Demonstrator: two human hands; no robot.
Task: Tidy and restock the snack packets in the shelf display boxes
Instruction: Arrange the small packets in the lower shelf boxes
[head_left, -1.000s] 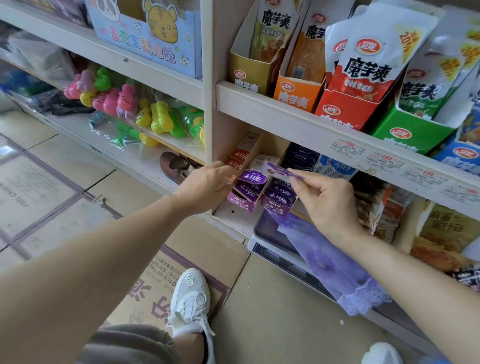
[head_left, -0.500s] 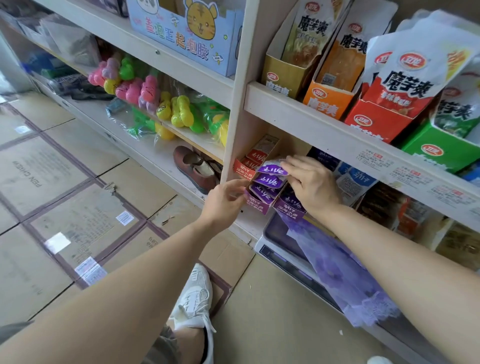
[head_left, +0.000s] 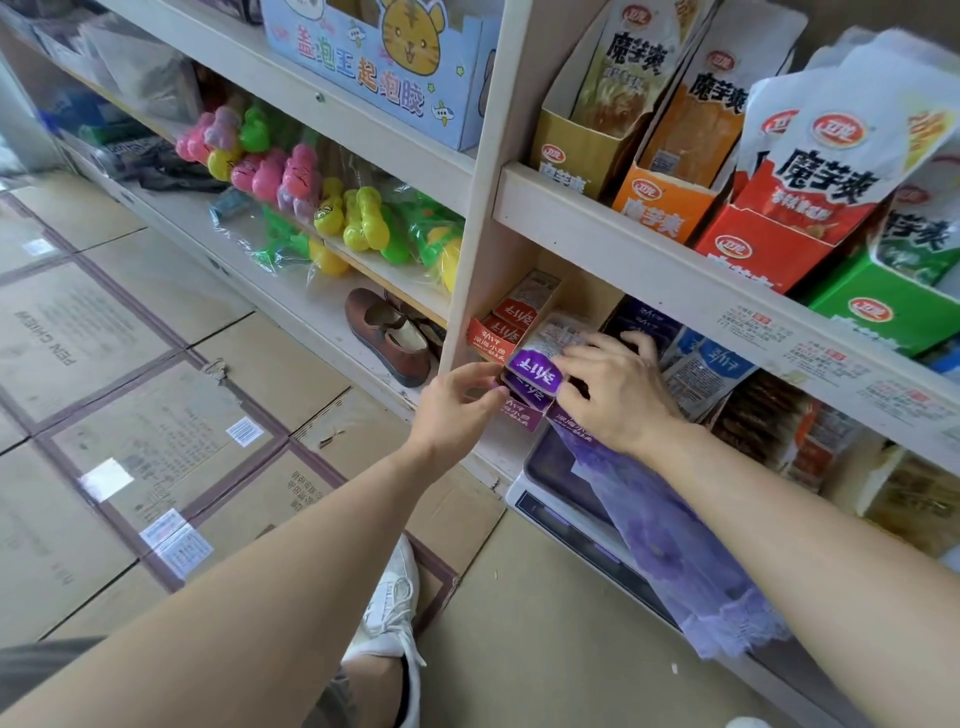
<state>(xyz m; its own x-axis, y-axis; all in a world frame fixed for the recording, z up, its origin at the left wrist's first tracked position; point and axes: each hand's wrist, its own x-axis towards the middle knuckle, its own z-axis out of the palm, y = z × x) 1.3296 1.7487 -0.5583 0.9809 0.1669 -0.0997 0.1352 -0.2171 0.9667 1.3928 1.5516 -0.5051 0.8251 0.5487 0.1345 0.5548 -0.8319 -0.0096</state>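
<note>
A purple display box (head_left: 524, 418) of small purple snack packets (head_left: 535, 368) stands on the lower shelf, just right of the shelf upright. My left hand (head_left: 457, 402) touches the box's left side with fingers curled around its edge. My right hand (head_left: 613, 389) lies flat on top of the packets, pressing them down into the box. A red display box (head_left: 496, 332) with red packets sits right behind and to the left. Dark blue packets (head_left: 641, 319) and light blue packets (head_left: 706, 364) lie to the right.
The shelf above (head_left: 675, 275) carries yellow, orange, red and green boxes of tall snack bags. A scale (head_left: 566, 499) with a purple cloth (head_left: 670, 545) over it sits below my right arm. Toys (head_left: 291, 182) and a brown shoe (head_left: 389, 338) fill the left bay. Flattened cardboard covers the floor.
My right hand has put the purple packet it held into the box and now lies flat over the stack. My left hand stays at the box's left side. The camera moved closer.
</note>
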